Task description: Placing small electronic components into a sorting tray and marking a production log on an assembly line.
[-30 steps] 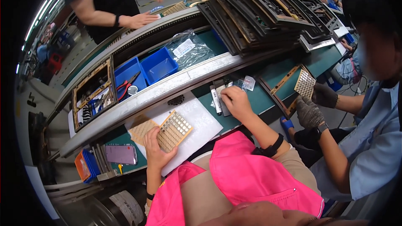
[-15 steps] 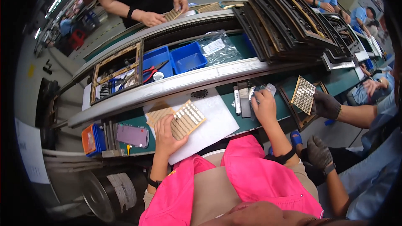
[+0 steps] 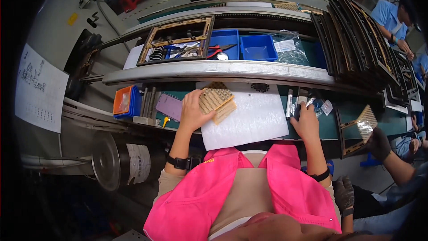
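Note:
My left hand (image 3: 193,110) grips a tan panel (image 3: 215,99) covered with rows of small parts, thumb along its near edge. Another tan panel (image 3: 226,110) lies partly under it, over a white foam sheet (image 3: 249,125) on the green bench. To the right of the sheet, my right hand (image 3: 307,124) has its fingers closed at a flat grey tool (image 3: 302,94) with a dark lower part; its exact kind is unclear. A white marker pen (image 3: 289,98) lies just left of that tool, and a clear plastic bag (image 3: 317,105) is by the fingertips.
A metal rail (image 3: 223,71) crosses beyond the sheet. Behind it are blue bins (image 3: 258,48), pliers (image 3: 221,49) and a frame (image 3: 176,40). Dark frames (image 3: 356,40) are stacked right. A phone (image 3: 169,106) lies left. A co-worker's gloved hand (image 3: 379,144) holds another panel (image 3: 366,123).
My view has shifted left. My left hand has turned and drawn its panel over the other one. My right hand has moved from the plastic bag to the grey tool.

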`<state>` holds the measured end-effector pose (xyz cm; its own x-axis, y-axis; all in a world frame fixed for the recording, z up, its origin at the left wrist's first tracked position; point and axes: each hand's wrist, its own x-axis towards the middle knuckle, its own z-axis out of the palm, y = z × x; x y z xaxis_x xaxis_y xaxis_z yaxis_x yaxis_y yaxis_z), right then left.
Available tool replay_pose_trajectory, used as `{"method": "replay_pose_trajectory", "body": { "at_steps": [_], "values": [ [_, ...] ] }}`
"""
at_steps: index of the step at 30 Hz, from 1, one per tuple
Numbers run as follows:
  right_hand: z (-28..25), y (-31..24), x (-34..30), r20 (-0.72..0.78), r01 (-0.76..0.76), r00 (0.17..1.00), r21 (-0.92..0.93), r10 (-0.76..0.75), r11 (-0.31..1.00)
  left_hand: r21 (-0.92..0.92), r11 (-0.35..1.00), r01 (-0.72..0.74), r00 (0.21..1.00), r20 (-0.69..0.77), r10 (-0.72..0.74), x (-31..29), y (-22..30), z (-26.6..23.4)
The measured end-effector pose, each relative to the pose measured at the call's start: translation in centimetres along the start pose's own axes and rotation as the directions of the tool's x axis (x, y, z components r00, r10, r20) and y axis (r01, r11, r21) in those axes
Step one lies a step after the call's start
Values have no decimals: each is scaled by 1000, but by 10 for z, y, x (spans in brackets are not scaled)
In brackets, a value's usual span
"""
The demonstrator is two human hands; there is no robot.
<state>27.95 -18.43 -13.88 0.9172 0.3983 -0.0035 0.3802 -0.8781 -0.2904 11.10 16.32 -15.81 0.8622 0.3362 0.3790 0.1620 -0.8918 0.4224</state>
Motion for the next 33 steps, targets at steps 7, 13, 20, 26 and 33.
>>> {"method": "replay_pose_trajectory", "body": {
  "at_steps": [7, 13, 20, 26, 33],
  "values": [
    [55, 69, -11, -78, -90, 973, 738, 217, 669, 194, 975, -106, 981, 180, 71, 2, 34, 0],
    [15, 21, -60, 330, -345, 937, 926, -114, -151, 90, 992, -90, 993, 88, 82, 5, -14, 7],
    [4, 23, -52, 169, -156, 985, 942, 17, -298, -138, 906, -400, 876, 233, 422, -10, 39, 33],
    [-51, 93, -38, -188, 382, 870, 842, 455, -381, -200, 919, -341, 916, 149, 372, -13, 50, 44],
    [-95, 162, -26, -323, 599, 604, 787, 728, -148, -199, 924, -328, 924, 136, 357, -15, 49, 42]
  ]
}}
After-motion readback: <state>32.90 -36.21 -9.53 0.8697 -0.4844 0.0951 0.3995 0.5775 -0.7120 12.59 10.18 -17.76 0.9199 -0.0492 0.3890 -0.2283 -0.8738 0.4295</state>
